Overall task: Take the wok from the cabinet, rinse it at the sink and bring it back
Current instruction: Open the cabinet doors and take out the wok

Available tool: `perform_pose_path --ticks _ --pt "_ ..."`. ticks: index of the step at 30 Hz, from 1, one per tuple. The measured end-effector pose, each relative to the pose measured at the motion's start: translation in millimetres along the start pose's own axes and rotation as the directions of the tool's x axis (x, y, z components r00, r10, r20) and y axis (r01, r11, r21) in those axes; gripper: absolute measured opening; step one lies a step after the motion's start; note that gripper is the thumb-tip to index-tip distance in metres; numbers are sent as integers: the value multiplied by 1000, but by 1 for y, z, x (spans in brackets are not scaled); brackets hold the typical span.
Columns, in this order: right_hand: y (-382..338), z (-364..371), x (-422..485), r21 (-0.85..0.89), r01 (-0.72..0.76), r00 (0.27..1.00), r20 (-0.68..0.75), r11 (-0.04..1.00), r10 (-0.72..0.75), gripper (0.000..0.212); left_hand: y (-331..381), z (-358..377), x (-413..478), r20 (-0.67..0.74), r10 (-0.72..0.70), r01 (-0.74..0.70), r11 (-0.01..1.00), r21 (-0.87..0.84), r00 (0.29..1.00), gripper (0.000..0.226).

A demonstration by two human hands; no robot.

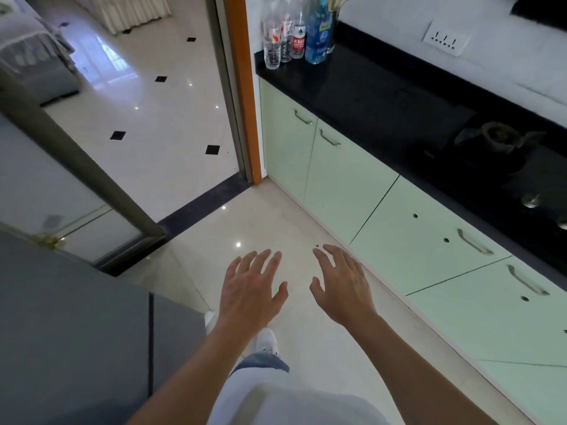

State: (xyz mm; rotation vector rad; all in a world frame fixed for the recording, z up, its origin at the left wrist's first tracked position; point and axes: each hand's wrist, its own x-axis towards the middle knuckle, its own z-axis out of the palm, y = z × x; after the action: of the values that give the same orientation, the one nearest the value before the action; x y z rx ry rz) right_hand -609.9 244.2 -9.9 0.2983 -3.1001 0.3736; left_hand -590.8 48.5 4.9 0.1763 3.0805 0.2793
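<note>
While our left hand (250, 289) and right hand (343, 286) hang side by side over the glossy cream floor (276, 216), fingers spread straight and holding nothing, the cabinet (346, 179) runs along our right: smooth pale-green doors (408, 259), all closed, with curved metal handles (474, 242) under a polished black desk (368, 96). We cannot tell where the wok is. Clear plastic bottles (271, 41) and a blue bottle (317, 35) stand at the desk's far end

A: Floor (276, 216)?
B: Glossy cream tile, black diamond insets (212, 149) beyond the orange door frame (242, 87).
A: Right side?
B: Black surface (368, 87) along a white wall (399, 26), socket plate (445, 39) on it; bottles (299, 29) at the surface's far corner.
</note>
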Motion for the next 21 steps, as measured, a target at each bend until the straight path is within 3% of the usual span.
perform_pose_path --ticks 9,21 --pt "-15 7 114 -17 -87 996 33 996 88 54 -59 -11 119 14 45 -45 999 -25 999 61" --pt "24 19 279 26 -141 989 58 990 139 53 -73 -10 300 70 83 -86 996 29 994 62"
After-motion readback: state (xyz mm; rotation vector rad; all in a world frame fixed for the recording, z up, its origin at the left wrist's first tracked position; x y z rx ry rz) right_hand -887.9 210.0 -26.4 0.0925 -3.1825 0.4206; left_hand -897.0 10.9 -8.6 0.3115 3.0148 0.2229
